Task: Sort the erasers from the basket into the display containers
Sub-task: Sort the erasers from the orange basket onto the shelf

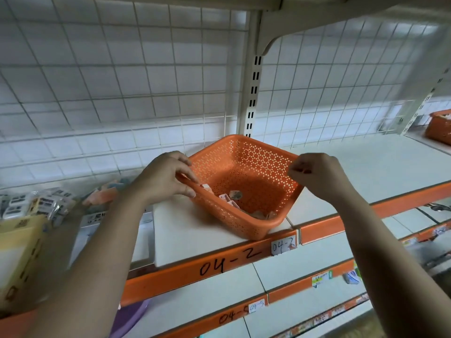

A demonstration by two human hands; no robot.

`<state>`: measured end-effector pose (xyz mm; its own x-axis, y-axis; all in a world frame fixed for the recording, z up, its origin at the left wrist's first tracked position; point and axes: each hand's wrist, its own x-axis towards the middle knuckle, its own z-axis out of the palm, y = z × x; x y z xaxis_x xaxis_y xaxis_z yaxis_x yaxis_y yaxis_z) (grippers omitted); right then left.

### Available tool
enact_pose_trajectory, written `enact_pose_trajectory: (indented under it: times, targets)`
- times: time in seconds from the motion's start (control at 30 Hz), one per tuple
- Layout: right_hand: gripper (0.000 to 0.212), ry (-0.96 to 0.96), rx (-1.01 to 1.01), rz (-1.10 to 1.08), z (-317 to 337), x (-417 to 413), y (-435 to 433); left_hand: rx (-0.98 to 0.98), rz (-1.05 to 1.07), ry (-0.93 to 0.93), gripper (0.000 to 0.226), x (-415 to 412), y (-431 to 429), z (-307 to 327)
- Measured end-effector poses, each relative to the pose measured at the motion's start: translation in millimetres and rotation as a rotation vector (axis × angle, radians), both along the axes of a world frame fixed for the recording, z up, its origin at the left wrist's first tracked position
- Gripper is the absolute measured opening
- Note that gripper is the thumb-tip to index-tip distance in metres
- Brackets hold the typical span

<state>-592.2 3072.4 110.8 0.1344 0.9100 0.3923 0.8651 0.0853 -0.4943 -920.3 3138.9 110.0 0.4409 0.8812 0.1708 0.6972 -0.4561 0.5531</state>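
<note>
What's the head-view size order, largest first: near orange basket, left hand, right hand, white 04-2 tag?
1. near orange basket
2. left hand and right hand: alike, not ranked
3. white 04-2 tag

Orange plastic basket [246,164], perforated all over, smooth with a soft sheen. Small erasers [224,197] inside, in paper-like wrappers, blurred. White matt shelf board [366,172], smooth, edged with a faintly glossy orange painted strip [170,278] marked in black ink. White paper label [283,245] stuck on that strip. White coated wire grid [122,64] behind, cream painted metal upright [252,93] with slots. Shiny clear plastic packets [46,203] at left; matt yellow cardboard box [19,240]. 2nd basket [439,128] far right, orange plastic too, blurred.
</note>
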Motion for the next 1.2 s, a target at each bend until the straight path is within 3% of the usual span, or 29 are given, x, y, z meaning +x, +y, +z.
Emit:
enact_pose_trajectory:
  times: [0.13, 0.2, 0.27, 0.4, 0.5, 0.73, 0.93, 1.07, 1.2]
  targets:
    - [0.017, -0.046, 0.012, -0.111, 0, 6, 24, -0.03, 0.292, -0.217, 0.05, 1, -19, -10]
    - [0.021, -0.066, -0.019, -0.127, -3, 9, 37, -0.218, 0.379, -0.402, 0.042, 5, -31, -13]
    - [0.023, -0.027, -0.01, -0.166, -2, 10, 47, -0.456, 0.342, -0.528, 0.028, 9, -43, -14]
    - [0.027, -0.009, -0.137, -0.191, -3, 12, 62, -0.711, 0.132, -0.452, 0.021, 22, -65, -13]
    - [0.028, 0.006, -0.211, -0.17, -3, 11, 63, -0.785, 0.063, -0.511, 0.027, 29, -70, -14]
    - [0.02, 0.092, -0.183, -0.208, 10, 13, 46, -0.782, 0.162, -0.739, 0.024, 25, -62, -15]
    - [0.019, 0.263, -0.332, -0.193, 6, 23, 21, -0.696, 0.204, -0.543, 0.008, 21, -33, -13]
    - [0.028, 0.282, -0.42, -0.186, 5, 24, 19, -0.576, 0.173, -0.323, 0.017, 21, 4, -11]
    - [0.041, 0.296, -0.373, -0.207, 0, 23, 24, -0.491, 0.141, -0.072, 0.026, 18, 37, -3]
